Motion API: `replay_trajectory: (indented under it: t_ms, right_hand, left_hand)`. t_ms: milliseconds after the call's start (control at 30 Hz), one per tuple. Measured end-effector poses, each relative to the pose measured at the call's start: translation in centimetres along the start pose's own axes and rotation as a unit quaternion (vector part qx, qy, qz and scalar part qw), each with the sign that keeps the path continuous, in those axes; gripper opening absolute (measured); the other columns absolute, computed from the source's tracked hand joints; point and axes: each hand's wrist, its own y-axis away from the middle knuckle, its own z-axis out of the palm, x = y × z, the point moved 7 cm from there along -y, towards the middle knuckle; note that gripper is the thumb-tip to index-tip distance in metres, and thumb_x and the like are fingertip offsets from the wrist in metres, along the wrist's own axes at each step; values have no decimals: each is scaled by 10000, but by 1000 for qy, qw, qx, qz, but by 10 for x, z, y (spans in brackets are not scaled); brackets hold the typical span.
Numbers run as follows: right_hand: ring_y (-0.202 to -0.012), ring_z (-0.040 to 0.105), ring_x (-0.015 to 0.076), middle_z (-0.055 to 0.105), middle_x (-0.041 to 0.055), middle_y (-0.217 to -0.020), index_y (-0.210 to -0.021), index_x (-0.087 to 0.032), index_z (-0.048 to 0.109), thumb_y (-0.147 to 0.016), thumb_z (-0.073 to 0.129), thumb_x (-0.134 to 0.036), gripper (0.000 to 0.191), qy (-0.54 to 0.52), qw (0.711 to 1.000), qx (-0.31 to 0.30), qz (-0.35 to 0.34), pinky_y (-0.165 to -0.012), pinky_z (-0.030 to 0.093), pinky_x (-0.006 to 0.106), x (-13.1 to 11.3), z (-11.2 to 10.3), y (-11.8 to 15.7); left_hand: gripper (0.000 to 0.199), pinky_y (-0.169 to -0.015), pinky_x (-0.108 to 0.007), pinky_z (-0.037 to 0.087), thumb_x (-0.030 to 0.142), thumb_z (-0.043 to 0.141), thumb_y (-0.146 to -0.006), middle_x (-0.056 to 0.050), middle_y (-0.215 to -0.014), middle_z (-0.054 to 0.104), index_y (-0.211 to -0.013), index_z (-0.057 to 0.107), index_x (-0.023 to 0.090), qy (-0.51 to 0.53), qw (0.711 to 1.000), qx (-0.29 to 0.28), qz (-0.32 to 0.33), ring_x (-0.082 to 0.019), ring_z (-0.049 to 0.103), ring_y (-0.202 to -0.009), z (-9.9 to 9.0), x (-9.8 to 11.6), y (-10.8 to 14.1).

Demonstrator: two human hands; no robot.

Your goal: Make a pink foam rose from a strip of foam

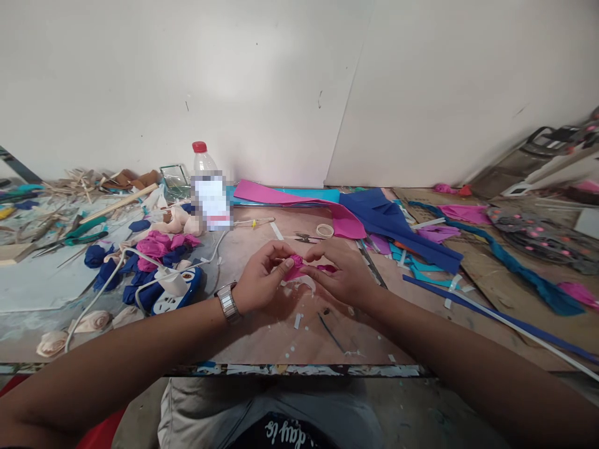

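Between my two hands is a small pink crepe paper flower [296,260], rolled tight at its centre. My left hand [266,275] pinches it from the left with thumb and fingers. On the other side, my right hand [337,272] is closed on the trailing part of the same pink paper, a bit of which shows between its fingers. Both hands are just above the brown tabletop [262,340]. Finished-looking rolled flowers in pink [159,246], blue [95,255] and cream [93,321] lie to the left.
A power strip [180,293] with a plugged-in white charger stands left of my hands. Behind it are a lit phone [213,202] and a red-capped bottle [199,156]. Green-handled pliers [87,232] lie far left. Pink [290,196] and blue paper sheets [397,224] spread across the back.
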Motion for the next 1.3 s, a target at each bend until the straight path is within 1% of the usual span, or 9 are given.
replay_trajectory:
  t_ms: [167, 367, 500, 700, 867, 1000, 1100, 1300]
  right_hand:
    - [-764, 654, 191, 741, 26, -795, -860, -225, 691, -961, 678, -421, 221, -13, 1000, -3, -12, -778, 445, 352, -3, 0, -2]
    - [-780, 648, 196, 750, 20, -818, -875, -230, 696, -956, 688, -393, 182, -14, 1000, -5, -14, -785, 432, 363, -5, -1, -2]
    - [-786, 641, 198, 741, 26, -810, -863, -226, 691, -972, 662, -350, 167, -14, 1000, -10, -16, -777, 434, 360, -6, 0, -2]
    - [-765, 634, 195, 718, 24, -785, -841, -219, 670, -954, 677, -335, 162, -24, 1000, 4, -11, -762, 435, 350, -6, -1, -1]
    - [-755, 638, 190, 728, 23, -795, -851, -217, 682, -948, 689, -340, 157, -25, 1000, 4, -3, -746, 430, 339, -5, -1, -2]
    - [-751, 649, 189, 745, 22, -798, -886, -217, 706, -934, 712, -350, 142, -25, 1000, 1, -1, -755, 429, 345, -3, 0, -1]
    - [-767, 650, 197, 750, 31, -812, -914, -219, 717, -954, 683, -345, 137, -28, 1000, -4, -3, -767, 434, 356, -4, 0, -1]
    - [-766, 640, 195, 747, 34, -816, -906, -221, 715, -967, 660, -332, 138, -42, 999, -6, -3, -761, 436, 355, -4, 0, -1]
  left_hand:
    - [332, -850, -321, 531, 467, 713, -893, -68, -991, 691, -1012, 630, 169, 7, 1000, -3, -1, -171, 656, -900, -1, -1, -1]
    - [347, -826, -309, 524, 476, 723, -884, -56, -952, 696, -1016, 623, 171, 37, 999, 6, -19, -161, 645, -866, -4, -6, -2]
    - [358, -825, -314, 530, 488, 717, -887, -66, -966, 703, -1018, 631, 166, 25, 1000, 1, -14, -166, 654, -872, -2, -5, -1]
    - [361, -818, -313, 526, 491, 690, -906, -89, -990, 715, -1025, 658, 152, -4, 1000, -17, -14, -175, 658, -878, 1, -1, 1]
    - [351, -847, -312, 530, 423, 783, -836, -92, -1044, 710, -1035, 665, 159, -28, 1000, -12, 2, -187, 663, -935, 0, 1, 1]
    - [371, -852, -314, 539, 435, 774, -844, -96, -1051, 709, -1053, 648, 155, 7, 1000, -1, -21, -184, 670, -928, -1, -3, 0]
    - [380, -847, -313, 551, 438, 774, -845, -92, -1052, 711, -1064, 634, 162, 45, 998, -3, -32, -182, 675, -927, -1, -5, 0]
    - [348, -861, -303, 544, 423, 772, -856, -90, -1052, 719, -1056, 662, 161, 43, 999, -18, -19, -175, 678, -929, 1, -2, 1]
